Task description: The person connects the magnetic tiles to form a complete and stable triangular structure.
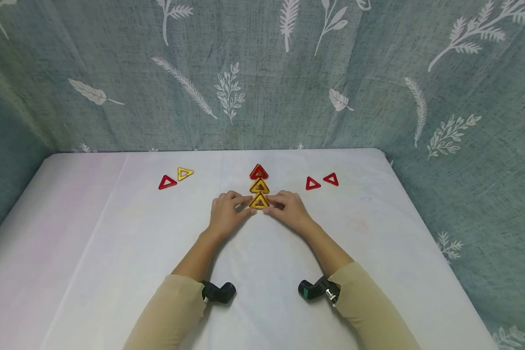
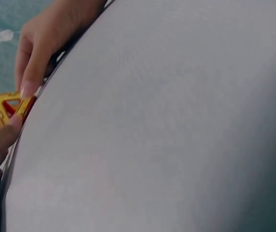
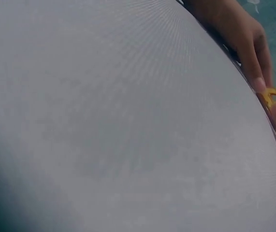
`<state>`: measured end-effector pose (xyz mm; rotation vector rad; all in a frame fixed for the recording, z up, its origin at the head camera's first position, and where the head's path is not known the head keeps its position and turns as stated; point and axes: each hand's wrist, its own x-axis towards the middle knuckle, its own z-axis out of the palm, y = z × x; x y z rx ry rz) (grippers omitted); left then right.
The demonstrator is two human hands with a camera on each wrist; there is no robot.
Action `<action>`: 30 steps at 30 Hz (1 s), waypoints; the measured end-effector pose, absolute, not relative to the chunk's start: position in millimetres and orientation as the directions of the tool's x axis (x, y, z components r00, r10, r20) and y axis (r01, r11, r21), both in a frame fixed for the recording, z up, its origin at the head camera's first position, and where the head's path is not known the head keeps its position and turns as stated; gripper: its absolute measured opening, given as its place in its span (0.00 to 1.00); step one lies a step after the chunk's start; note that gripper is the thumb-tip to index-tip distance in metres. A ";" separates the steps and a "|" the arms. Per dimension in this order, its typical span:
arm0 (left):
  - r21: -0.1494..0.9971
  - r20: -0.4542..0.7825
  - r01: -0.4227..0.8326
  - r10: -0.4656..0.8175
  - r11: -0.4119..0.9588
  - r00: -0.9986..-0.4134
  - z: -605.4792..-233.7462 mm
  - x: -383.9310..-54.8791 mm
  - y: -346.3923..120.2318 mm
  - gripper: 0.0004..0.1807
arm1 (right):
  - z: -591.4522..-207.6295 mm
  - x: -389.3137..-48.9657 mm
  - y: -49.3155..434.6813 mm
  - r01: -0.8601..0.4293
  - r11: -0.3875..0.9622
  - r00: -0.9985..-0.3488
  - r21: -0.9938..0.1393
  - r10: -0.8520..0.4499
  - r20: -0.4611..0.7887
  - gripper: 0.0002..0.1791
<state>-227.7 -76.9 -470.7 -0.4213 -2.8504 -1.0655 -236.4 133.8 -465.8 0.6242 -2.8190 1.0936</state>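
Three small piles of triangular frame tiles run in a column up the middle of the table in the head view. The nearest is a yellow-topped triangle stack (image 1: 259, 201), with red tiles layered under the yellow in the left wrist view. My left hand (image 1: 227, 214) pinches its left side with thumb and fingertips. From the right, my right hand (image 1: 291, 212) holds it the same way. Directly beyond lies another yellow triangle stack (image 1: 260, 185), its near corner meeting the held one. A red triangle stack (image 1: 258, 171) tops the column. In the right wrist view, fingertips partly hide the yellow tile (image 3: 273, 92).
On the left lie a red triangle tile (image 1: 167, 182) and a yellow triangle tile (image 1: 184, 173), side by side. Two red tiles, one nearer (image 1: 312, 183) and one farther right (image 1: 331, 179), lie flat. A leaf-patterned curtain (image 1: 253, 97) borders the white table (image 1: 113, 253).
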 end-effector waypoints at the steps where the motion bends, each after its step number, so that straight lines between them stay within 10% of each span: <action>1: 0.641 0.158 0.278 0.232 0.716 -0.960 -470.7 -228.0 -78.4 0.23 | -465.6 -235.8 134.9 -0.378 0.656 -0.920 -0.653 -0.343 0.188 0.22; 15: 0.633 0.114 0.133 0.079 0.763 -0.990 -469.4 -239.2 -131.1 0.28 | -463.4 -228.1 176.1 -0.258 0.625 -0.963 -0.737 -0.226 0.145 0.23; 30: 0.555 -0.025 -0.326 -0.376 0.765 -0.926 -464.2 -275.7 -176.9 0.40 | -463.9 -237.7 207.3 -0.094 0.708 -0.984 -0.700 0.040 0.172 0.28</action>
